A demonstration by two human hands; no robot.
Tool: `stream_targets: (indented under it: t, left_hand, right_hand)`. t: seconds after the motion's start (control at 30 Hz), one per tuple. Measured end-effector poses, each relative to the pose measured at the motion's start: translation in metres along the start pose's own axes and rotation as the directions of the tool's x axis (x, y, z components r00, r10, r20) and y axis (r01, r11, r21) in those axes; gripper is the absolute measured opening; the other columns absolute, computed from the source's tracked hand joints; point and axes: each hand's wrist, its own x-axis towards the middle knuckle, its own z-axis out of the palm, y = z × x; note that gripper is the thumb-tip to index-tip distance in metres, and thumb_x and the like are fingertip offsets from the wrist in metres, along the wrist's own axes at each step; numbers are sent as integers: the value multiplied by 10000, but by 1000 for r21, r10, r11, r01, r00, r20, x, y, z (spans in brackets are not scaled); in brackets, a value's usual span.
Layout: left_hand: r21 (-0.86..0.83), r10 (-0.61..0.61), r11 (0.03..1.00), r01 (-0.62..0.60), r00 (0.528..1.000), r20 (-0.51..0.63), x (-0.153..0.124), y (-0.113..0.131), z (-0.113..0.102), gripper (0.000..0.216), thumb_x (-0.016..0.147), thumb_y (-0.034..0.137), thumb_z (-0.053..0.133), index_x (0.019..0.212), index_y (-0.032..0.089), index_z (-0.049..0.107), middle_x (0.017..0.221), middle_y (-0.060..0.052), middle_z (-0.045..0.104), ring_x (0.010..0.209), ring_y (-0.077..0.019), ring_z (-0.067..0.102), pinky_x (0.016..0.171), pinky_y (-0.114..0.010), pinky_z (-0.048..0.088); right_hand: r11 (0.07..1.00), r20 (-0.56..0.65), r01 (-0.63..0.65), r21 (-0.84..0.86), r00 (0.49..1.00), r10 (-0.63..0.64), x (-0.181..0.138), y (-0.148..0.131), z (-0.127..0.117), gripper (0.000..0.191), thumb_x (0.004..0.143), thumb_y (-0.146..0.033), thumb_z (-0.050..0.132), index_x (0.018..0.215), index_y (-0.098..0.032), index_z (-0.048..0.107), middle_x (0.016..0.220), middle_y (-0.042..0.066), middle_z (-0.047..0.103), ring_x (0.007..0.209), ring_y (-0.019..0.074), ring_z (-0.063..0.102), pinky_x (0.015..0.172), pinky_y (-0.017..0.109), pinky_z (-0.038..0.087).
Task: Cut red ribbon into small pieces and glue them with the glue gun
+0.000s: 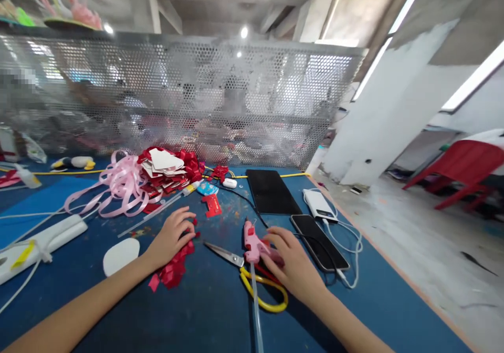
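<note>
My left hand (pixel 173 237) is curled over a bunch of red satin ribbon (pixel 173 269), its fingers closed on the ribbon and partly hiding it. The handle of a pink hot glue gun (pixel 252 242) lies between the thumb and fingers of my right hand (pixel 291 261). From the gun's back end a long clear glue stick (pixel 256 311) sticks out toward me. Scissors with yellow handles (pixel 268 307) lie open-bladed under the gun, pointing left. Beside my left forearm is a white rounded cutout (pixel 121 256).
Pink ribbon loops (pixel 122 182) and a pile of red and white pieces (pixel 163 166) lie at the back left. A power strip (pixel 59 240) is at left. A phone (pixel 321 242), power bank (pixel 318 203) and black tablet-like slab (pixel 271 191) sit at right. Perforated metal screen (pixel 220 95) stands behind.
</note>
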Motion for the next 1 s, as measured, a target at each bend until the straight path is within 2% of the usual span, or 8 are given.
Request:
stream_targets:
  t: [0.17, 0.23, 0.33, 0.43, 0.57, 0.7, 0.83, 1.0]
  left_hand:
    - [-49, 17, 999, -16, 1000, 14, -13, 17, -3, 188, 900, 321, 399, 860, 232, 560, 1066, -69, 646, 1026, -216, 574, 914, -343, 427]
    - [-91, -12, 996, 16, 999, 42, -22, 25, 0, 195, 904, 331, 391, 883, 245, 565, 1016, -55, 662, 951, -206, 605, 856, -310, 448]
    - [-192, -6, 981, 39, 985, 171, -36, 41, 6, 186, 885, 355, 438, 850, 265, 597, 940, -33, 679, 900, -204, 616, 833, -282, 451]
    - [-307, -31, 944, 123, 956, 290, -43, 59, 15, 176, 859, 384, 487, 813, 272, 615, 890, -21, 684, 861, -208, 623, 814, -289, 463]
    - [-506, -170, 789, 349, 915, 365, -39, 72, 29, 175, 791, 407, 572, 806, 234, 597, 798, -17, 666, 772, -198, 635, 722, -282, 498]
    - [-641, -235, 627, 442, 892, 386, -26, 68, 39, 229, 706, 418, 650, 757, 199, 609, 695, -10, 658, 656, -175, 621, 628, -262, 497]
    - [-695, -291, 560, 451, 893, 345, -18, 62, 39, 230, 670, 401, 676, 723, 186, 613, 657, -2, 633, 620, -160, 596, 627, -266, 493]
    - [-705, -296, 534, 466, 885, 360, -17, 60, 39, 218, 671, 370, 678, 761, 184, 607, 712, -12, 619, 672, -160, 583, 673, -272, 490]
  right_hand:
    - [949, -310, -217, -228, 940, 140, -44, 39, -26, 442, 847, -394, 488, 1238, -201, 418, 1297, 162, 409, 1200, 305, 437, 982, 510, 397]
    - [912, -375, -282, -298, 913, 160, -70, 47, -33, 495, 857, -416, 464, 1291, -204, 360, 1326, 169, 379, 1213, 321, 420, 982, 526, 389]
    - [894, -193, -279, -350, 956, 223, -102, 49, -37, 534, 863, -428, 456, 1335, -237, 295, 1308, 152, 413, 1192, 314, 455, 979, 535, 389]
    - [890, -133, -332, -312, 943, 305, -112, 48, -39, 509, 874, -412, 446, 1329, -246, 291, 1304, 149, 424, 1180, 290, 477, 946, 487, 430]
    - [910, -137, -302, -284, 952, 273, -100, 47, -41, 433, 868, -392, 463, 1259, -229, 375, 1212, 136, 493, 1132, 283, 509, 947, 511, 409]
    - [930, -150, -266, -253, 961, 234, -68, 39, -38, 403, 863, -330, 460, 1237, -197, 389, 1256, 167, 434, 1181, 288, 446, 960, 523, 385]
    - [977, 32, -108, -182, 993, 116, -22, 16, -21, 333, 790, -212, 497, 1122, -197, 515, 1178, 122, 532, 1133, 251, 480, 975, 454, 391]
    - [997, 200, -20, -70, 979, 34, 7, -5, 7, 385, 700, -215, 541, 1080, -153, 565, 1168, 123, 560, 1071, 250, 514, 950, 416, 415]
